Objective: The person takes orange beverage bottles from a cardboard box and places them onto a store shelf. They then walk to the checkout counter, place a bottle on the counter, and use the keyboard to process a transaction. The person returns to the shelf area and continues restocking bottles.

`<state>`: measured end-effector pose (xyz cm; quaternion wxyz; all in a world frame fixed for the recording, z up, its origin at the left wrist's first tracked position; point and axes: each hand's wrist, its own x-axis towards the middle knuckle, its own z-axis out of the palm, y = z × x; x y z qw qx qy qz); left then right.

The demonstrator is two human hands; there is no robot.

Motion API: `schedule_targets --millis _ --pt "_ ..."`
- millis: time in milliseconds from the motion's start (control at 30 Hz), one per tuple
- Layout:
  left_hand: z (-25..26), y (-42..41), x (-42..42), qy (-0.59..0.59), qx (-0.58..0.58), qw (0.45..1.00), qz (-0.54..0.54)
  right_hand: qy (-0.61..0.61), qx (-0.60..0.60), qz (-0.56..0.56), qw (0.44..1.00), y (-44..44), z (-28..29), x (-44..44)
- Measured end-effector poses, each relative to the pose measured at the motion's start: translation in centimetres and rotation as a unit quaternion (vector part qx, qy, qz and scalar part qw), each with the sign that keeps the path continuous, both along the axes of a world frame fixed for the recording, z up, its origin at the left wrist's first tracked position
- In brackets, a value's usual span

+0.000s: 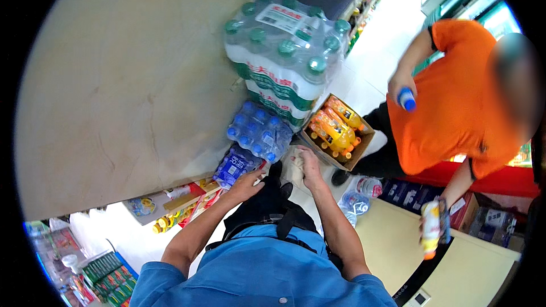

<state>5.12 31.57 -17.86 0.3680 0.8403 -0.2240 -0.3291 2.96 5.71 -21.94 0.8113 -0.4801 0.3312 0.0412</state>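
My left hand (245,186) is empty, with its fingers apart, beside a shrink-wrapped pack with a dark blue label (233,167). I cannot tell whether it touches the pack. Crumpled in my right hand (312,168) is a pale cloth (295,169). Beyond my hands, a pack of blue-capped bottles (259,130) stands against tall stacked packs of green-capped water bottles (279,57), all in clear wrap. To the right of the stack, close to my right hand, an open cardboard box (357,153) holds several bottles of orange drink (335,125), some lying on top of upright ones.
A person in an orange shirt (443,98) stands at the right, holding a blue-capped bottle (406,99) and an orange-capped bottle (431,230). A large beige panel (128,94) fills the left. Large water bottles (356,202) stand beside a cream-coloured surface (388,243) at the lower right.
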Motion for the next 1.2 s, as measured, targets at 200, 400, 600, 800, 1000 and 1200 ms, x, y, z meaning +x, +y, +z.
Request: schedule_targets --millis 200,400,600,800,1000,1200 --pt "-4.0 6.5 -0.5 0.018 0.055 0.997 0.054 -0.101 -0.280 0.207 0.932 5.7 3.1 8.1" --pt "-4.7 9.4 0.5 0.052 0.073 0.989 0.119 -0.121 -0.433 0.258 0.855 8.4 2.4 15.0" --pt "-5.9 11.6 0.8 0.053 0.101 0.981 0.154 -0.126 -0.513 0.285 0.800 7.1 -0.9 14.9" --pt "-8.2 12.6 0.6 0.046 0.109 0.981 0.155 -0.153 -0.511 0.330 0.779 6.5 0.0 14.5" --pt "-12.8 12.3 -1.8 0.022 0.089 0.969 0.228 -0.153 -0.450 0.371 0.798 5.3 0.3 13.4" --pt "-14.7 11.1 -6.0 0.171 0.139 0.935 0.278 -0.192 -0.440 0.437 0.761 3.9 0.0 13.7"
